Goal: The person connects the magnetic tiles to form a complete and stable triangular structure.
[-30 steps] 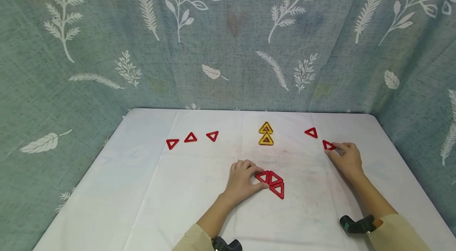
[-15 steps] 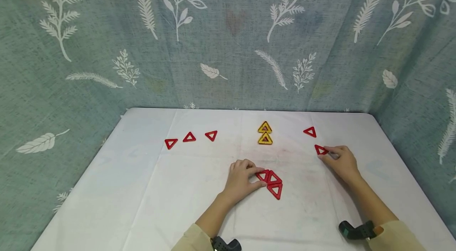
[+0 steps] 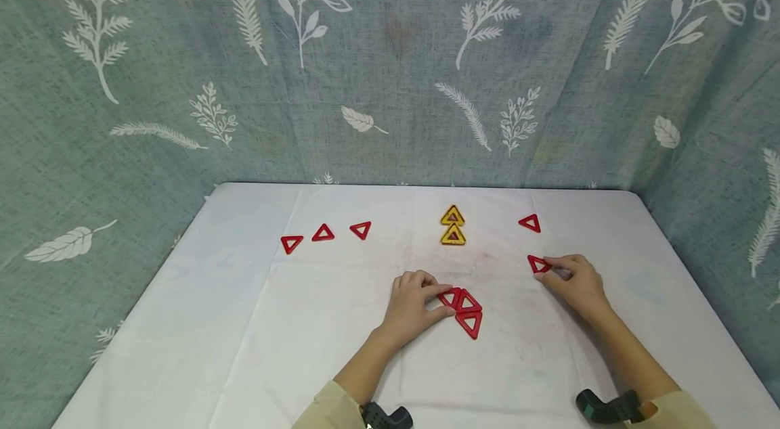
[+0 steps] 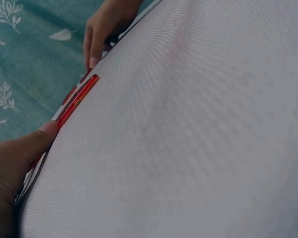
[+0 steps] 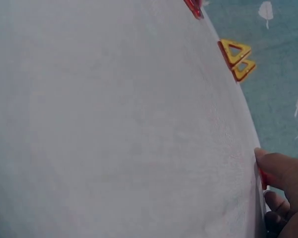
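Blue-green cloth (image 3: 390, 77) with white leaf prints hangs behind; white table (image 3: 305, 348) in front of it. Near the middle lies the cluster (image 3: 468, 311): three red triangles, touching.

Left hand (image 3: 411, 304) sits at the cluster's nine o'clock. Thumb and forefinger pinch its leftmost triangle, parted only by that piece; wrist view agrees, thumb tip against the red rim.

Right hand (image 3: 577, 282) pinches another red triangle, the tile (image 3: 531, 262), by its three o'clock corner, thumb and forefinger close together. Whether the tile touches the table or hangs just above it: cannot tell.

Relation that seems to matter: tile well apart from the cluster, at its two o'clock; from the right grip, the cluster lies toward eight. No evident long axis, sides look about equal. Tile's bare side faces roughly nine; the cluster's upper slanted edge faces between one and two, uncovered. Left hand is the nearer to the cluster.

Elsewhere: yellow pair (image 3: 453, 227) at the cluster's twelve; lone red (image 3: 537, 223) near the tile's twelve; row of three reds (image 3: 323, 238) toward the cluster's ten.
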{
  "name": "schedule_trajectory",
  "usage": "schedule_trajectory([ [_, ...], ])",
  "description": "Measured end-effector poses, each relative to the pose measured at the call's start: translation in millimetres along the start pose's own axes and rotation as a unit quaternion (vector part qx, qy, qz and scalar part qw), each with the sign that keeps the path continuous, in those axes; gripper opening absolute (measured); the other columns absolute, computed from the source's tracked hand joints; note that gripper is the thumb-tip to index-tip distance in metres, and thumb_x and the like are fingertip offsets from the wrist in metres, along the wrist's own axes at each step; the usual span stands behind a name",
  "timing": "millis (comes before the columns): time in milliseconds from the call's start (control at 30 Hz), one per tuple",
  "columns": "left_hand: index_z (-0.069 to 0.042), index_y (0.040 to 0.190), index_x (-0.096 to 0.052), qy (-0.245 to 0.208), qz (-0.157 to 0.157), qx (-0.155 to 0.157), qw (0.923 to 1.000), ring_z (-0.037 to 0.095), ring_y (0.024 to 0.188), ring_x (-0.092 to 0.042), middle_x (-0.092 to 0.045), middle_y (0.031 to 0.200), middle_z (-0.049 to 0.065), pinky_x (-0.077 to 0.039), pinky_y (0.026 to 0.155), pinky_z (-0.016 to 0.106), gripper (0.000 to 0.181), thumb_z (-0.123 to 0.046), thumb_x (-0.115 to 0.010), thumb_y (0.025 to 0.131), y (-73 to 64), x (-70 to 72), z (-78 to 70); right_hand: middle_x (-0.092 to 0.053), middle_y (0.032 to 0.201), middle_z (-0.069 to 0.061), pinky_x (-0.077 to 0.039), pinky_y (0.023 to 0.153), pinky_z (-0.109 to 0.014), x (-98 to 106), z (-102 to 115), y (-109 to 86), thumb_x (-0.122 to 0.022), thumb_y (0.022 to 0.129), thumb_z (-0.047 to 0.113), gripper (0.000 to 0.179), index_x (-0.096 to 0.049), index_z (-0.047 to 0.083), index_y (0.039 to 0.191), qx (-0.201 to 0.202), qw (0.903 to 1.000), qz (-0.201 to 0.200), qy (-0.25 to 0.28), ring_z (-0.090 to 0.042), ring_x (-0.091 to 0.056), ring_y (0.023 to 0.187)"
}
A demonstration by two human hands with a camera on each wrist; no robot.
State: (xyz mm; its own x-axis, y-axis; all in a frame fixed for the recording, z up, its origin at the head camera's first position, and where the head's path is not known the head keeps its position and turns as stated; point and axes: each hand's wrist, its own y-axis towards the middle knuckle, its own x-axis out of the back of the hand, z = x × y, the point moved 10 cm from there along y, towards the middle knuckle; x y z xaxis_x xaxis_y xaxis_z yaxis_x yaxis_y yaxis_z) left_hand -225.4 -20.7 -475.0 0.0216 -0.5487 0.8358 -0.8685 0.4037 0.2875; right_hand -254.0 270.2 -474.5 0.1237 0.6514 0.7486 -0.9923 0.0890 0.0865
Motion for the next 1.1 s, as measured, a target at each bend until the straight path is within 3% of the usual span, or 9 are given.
schedule_trajectory([
  [800,-0.027,0.117,-0.069,-0.003,0.004,0.0,1.0,0.013,0.092,-0.041,-0.051,0.1,-0.005,-0.031,0.085,0.035,0.042,-0.046,-0.071,0.079,0.4,0.4,-0.4,-0.058,0.102,-0.01,-0.041,0.067,-0.027,-23.3,30.7,-16.2,-0.08,0.076,0.024,0.042,-0.07,0.006,0.112,0.053,0.998,0.024,0.025,-0.02,-0.046,0.084],
  [1100,-0.027,0.117,-0.069,0.0,0.008,0.005,1.0,0.012,0.093,-0.041,-0.051,0.1,-0.005,-0.031,0.086,0.035,0.042,-0.046,-0.071,0.08,0.7,-0.3,0.4,-0.06,0.1,-0.008,-0.04,0.07,-0.031,-33.8,46.9,-20.8,-0.083,0.072,0.023,0.039,-0.073,0.008,0.107,0.083,0.9957,0.029,0.028,-0.019,-0.049,0.085],
])
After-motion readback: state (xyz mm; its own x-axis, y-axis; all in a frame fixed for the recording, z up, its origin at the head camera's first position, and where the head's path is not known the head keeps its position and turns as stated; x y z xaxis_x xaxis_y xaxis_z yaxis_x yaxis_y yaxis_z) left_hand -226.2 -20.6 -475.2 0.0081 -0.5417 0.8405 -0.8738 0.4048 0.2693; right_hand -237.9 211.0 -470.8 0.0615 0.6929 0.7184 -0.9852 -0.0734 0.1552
